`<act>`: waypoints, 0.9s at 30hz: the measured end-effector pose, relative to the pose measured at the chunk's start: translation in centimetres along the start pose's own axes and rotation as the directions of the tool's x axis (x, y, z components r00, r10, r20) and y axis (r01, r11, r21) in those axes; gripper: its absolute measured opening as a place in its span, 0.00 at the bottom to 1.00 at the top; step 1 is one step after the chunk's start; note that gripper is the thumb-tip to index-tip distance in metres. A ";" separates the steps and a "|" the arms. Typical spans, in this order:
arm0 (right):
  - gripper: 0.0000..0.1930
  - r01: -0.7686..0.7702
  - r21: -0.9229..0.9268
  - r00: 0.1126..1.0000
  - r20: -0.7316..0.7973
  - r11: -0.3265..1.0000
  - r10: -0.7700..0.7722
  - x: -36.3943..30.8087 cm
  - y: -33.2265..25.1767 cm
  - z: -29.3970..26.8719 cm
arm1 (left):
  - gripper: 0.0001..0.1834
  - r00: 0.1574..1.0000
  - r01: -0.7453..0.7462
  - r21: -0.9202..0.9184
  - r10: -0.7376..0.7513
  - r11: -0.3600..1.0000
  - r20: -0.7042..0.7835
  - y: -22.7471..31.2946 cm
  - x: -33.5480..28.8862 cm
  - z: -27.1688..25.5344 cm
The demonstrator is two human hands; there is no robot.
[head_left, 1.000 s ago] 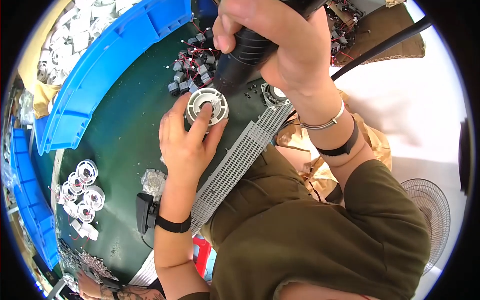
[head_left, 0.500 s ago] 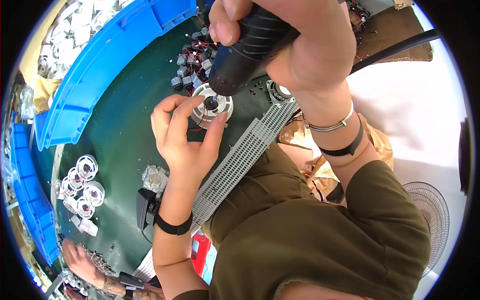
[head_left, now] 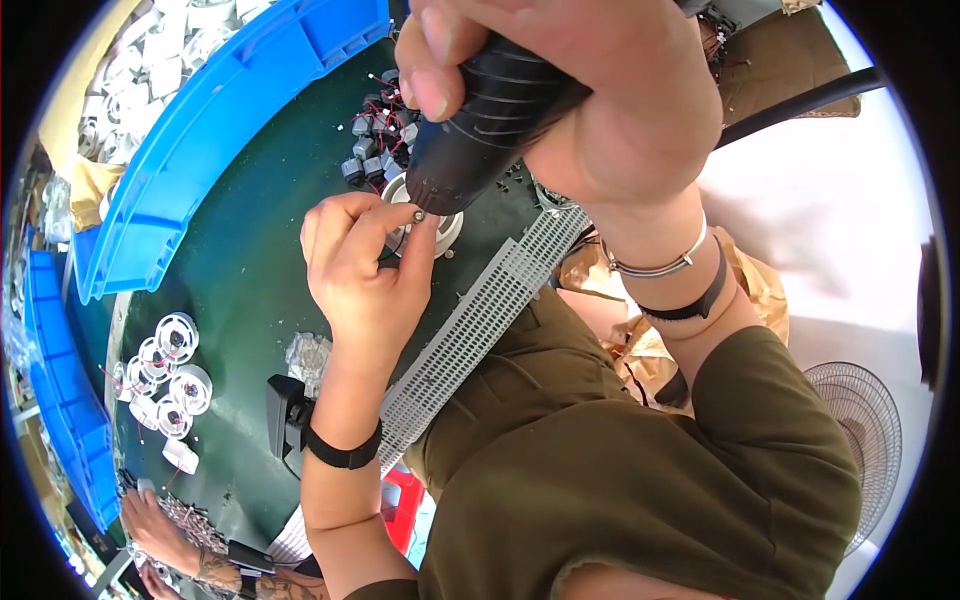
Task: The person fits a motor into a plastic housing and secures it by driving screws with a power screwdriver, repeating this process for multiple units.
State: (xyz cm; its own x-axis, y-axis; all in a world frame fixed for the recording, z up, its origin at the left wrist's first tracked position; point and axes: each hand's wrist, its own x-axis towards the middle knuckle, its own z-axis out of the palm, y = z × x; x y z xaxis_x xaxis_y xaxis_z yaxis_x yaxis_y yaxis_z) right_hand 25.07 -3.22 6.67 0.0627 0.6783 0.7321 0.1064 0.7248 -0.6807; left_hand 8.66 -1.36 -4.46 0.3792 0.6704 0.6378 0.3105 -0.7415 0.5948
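Note:
My right hand [head_left: 620, 110] is wrapped round a black electric screwdriver [head_left: 490, 125], its nose tilted down to the left. Right at that nose, the thumb and forefinger of my left hand [head_left: 362, 265] pinch a small round metal piece [head_left: 419, 216] that looks like a screw. Beneath lies a white round plastic housing [head_left: 450, 236], partly covered by the screwdriver and my fingers. A dark wire [head_left: 388, 252] shows beside it. The black part inside the housing is now hidden.
Small grey parts with wires [head_left: 372, 150] lie beyond my left hand. Several white round housings [head_left: 176, 338] sit at the left. A blue bin [head_left: 220, 110] curves behind, and a perforated strip [head_left: 480, 310] edges the bench. A co-worker's hand [head_left: 155, 525] is at lower left.
The screwdriver's nose has come down and slightly left to my left fingertips. My left thumb and forefinger, apart before, have closed together. The co-worker's hand has shifted.

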 end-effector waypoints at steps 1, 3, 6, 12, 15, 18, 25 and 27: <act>0.08 -0.215 0.173 0.967 -0.099 0.961 0.234 -0.4 -0.4 0.4 | 0.10 1.000 -0.017 0.017 0.017 1.000 0.004 -0.1 0.0 0.0; 0.07 -0.082 0.292 0.982 -0.140 0.953 0.128 -0.8 0.1 1.0 | 0.10 0.999 -0.033 0.034 0.032 0.999 0.008 -0.2 0.0 0.1; 0.07 -0.085 0.356 0.982 -0.130 0.931 0.139 -0.6 0.1 0.9 | 0.11 1.000 -0.026 0.006 0.026 1.000 0.007 -0.2 0.0 0.3; 0.07 -0.151 0.196 0.981 -0.090 0.969 0.171 -0.3 -0.8 0.9 | 0.12 0.998 -0.056 0.055 0.056 0.997 -0.010 -0.2 0.0 0.4; 0.07 -0.028 0.223 0.990 -0.131 0.974 0.059 -0.3 -0.3 1.2 | 0.12 0.998 -0.051 0.070 0.053 0.996 -0.033 0.0 -0.1 0.8; 0.07 -0.100 0.250 0.985 -0.109 0.963 0.131 0.0 -0.3 1.0 | 0.16 0.998 -0.045 0.177 0.051 0.983 -0.034 0.1 -0.2 0.8; 0.07 -0.286 0.245 0.950 -0.052 0.927 0.307 0.1 -0.5 0.6 | 0.28 0.994 -0.110 0.097 0.110 0.989 0.013 -0.8 -0.7 0.1; 0.08 -0.263 0.233 0.943 -0.141 0.936 0.300 0.0 -1.2 1.0 | 0.26 0.990 -0.142 0.110 0.140 0.984 0.024 -1.1 -0.9 0.1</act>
State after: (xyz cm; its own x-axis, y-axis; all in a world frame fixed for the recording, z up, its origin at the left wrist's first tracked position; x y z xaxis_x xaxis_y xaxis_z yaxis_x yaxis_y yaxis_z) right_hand 23.91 -3.92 7.47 0.2309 0.8406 0.4900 -0.1486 0.5282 -0.8360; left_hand 8.06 -1.10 -5.73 0.4401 0.5587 0.7029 0.3477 -0.8278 0.4403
